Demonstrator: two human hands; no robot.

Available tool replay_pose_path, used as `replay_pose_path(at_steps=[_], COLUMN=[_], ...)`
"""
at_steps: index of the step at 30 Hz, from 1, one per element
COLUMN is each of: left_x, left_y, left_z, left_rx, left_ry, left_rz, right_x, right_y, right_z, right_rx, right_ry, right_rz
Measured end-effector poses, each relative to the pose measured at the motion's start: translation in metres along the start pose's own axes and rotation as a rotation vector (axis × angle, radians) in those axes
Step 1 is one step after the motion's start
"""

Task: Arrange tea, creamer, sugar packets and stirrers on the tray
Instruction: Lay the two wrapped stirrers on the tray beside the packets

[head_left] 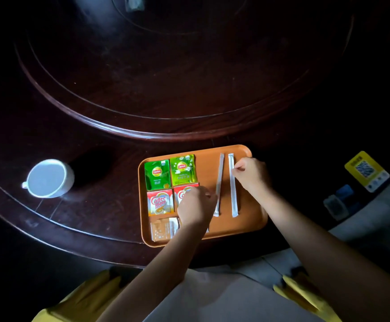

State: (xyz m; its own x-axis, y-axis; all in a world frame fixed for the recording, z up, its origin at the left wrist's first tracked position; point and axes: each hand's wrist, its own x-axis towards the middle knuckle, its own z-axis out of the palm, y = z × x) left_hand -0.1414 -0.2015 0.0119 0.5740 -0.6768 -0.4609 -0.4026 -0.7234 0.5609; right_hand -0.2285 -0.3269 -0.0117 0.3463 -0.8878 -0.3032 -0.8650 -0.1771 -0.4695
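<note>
Stirrers on the orange tray [254, 219], right half: my left hand [195, 206] pinches the lower part of the left stirrer [219, 180], my right hand [251, 174] pinches the right stirrer [232, 194] near its top. Nudge them parallel, gap even, ends level. Tea packets [169, 171], creamer [160, 202] and what looks like sugar [162, 228] sit squared on the left, so I mustn't brush them.

One orange tray [254, 219] carries two green Lipton tea packets [157, 175] [183, 169], two red Coffee-mate creamer packets [159, 202] [183, 191], two wrapped stirrers [219, 180] [233, 196] and at least one pale sugar packet [164, 228]. One white cup [49, 178] stands on the table.
</note>
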Motion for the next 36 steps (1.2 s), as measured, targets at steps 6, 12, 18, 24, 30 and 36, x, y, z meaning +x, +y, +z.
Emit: replay_pose_path(at_steps=[6, 12, 18, 24, 30, 36], left_x=[0.006, 0.028, 0.032, 0.03, 0.026, 0.014], left_y=[-0.019, -0.016, -0.016, -0.02, -0.022, -0.027], left_z=[-0.01, -0.01, -0.007, 0.001, 0.007, 0.013], left_rx=[0.34, 0.828, 0.861, 0.783, 0.759, 0.743], left_ry=[0.077, -0.248, -0.255, -0.208, -0.182, -0.169], left_rz=[0.521, 0.721, 0.731, 0.708, 0.679, 0.686], right_x=[-0.023, -0.04, -0.039, -0.037, -0.035, -0.04], right_y=[0.03, 0.056, 0.062, 0.061, 0.061, 0.071], right_z=[-0.004, -0.005, 0.001, -0.001, -0.002, -0.007], right_rx=[-0.201, -0.426, -0.493, -0.477, -0.469, -0.454], right_ry=[0.141, -0.07, -0.17, -0.161, -0.176, -0.176], right_rz=[-0.373, -0.652, -0.641, -0.649, -0.681, -0.69])
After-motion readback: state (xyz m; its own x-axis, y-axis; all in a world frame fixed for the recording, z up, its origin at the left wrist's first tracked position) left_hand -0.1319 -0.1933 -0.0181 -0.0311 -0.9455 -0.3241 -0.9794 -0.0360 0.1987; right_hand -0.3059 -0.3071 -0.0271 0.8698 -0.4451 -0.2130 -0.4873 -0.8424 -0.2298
